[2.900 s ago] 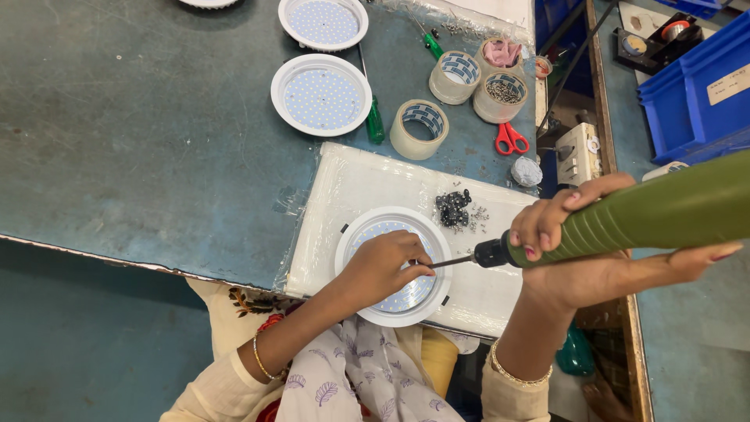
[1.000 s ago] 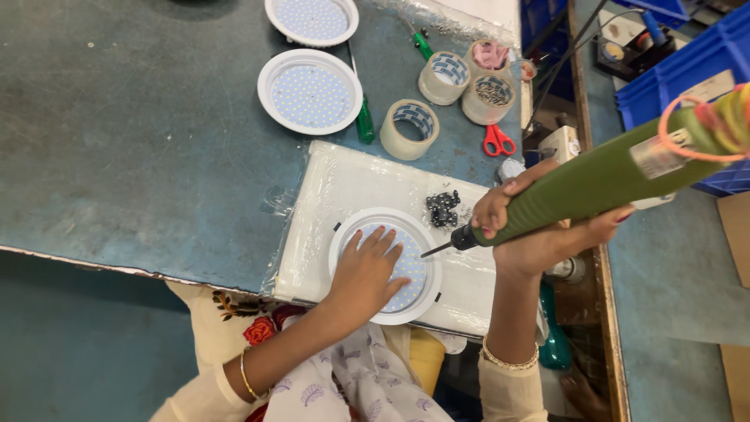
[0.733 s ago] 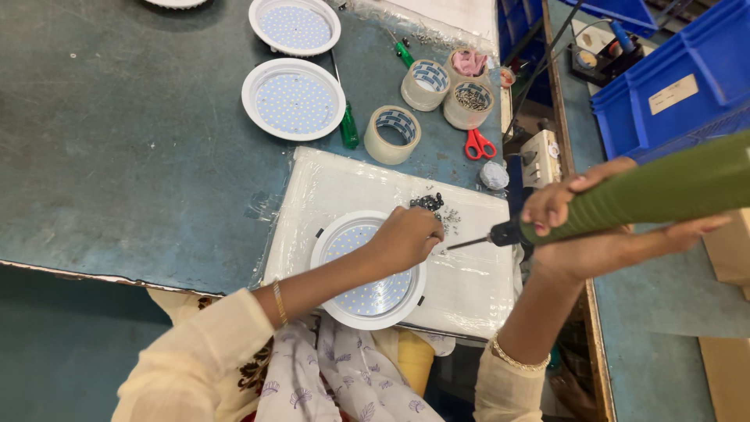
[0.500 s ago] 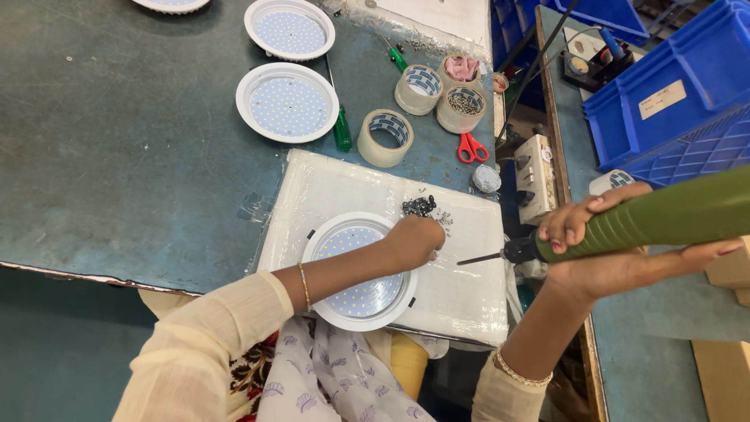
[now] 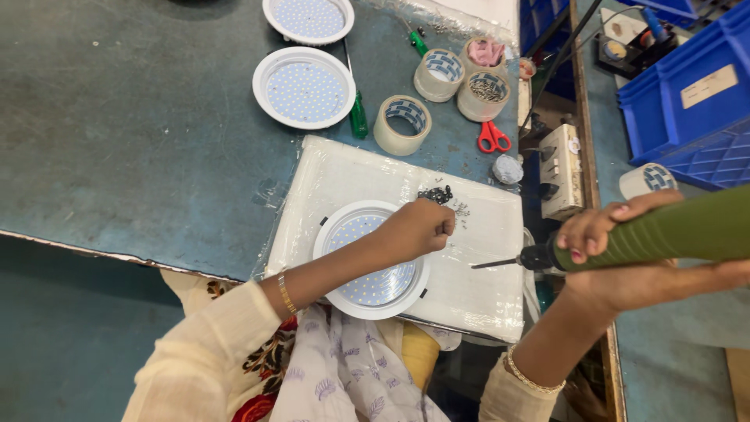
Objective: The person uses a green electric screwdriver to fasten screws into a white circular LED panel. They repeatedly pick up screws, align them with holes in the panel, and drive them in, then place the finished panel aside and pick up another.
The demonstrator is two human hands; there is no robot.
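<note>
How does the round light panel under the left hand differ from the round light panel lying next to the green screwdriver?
The near light panel lies on the white padded board; the far light panel lies directly on the blue-grey table. The left hand and forearm cover part of the near one; the far one is untouched and fully visible. Both are round, white-rimmed, with dotted faces up.
</note>
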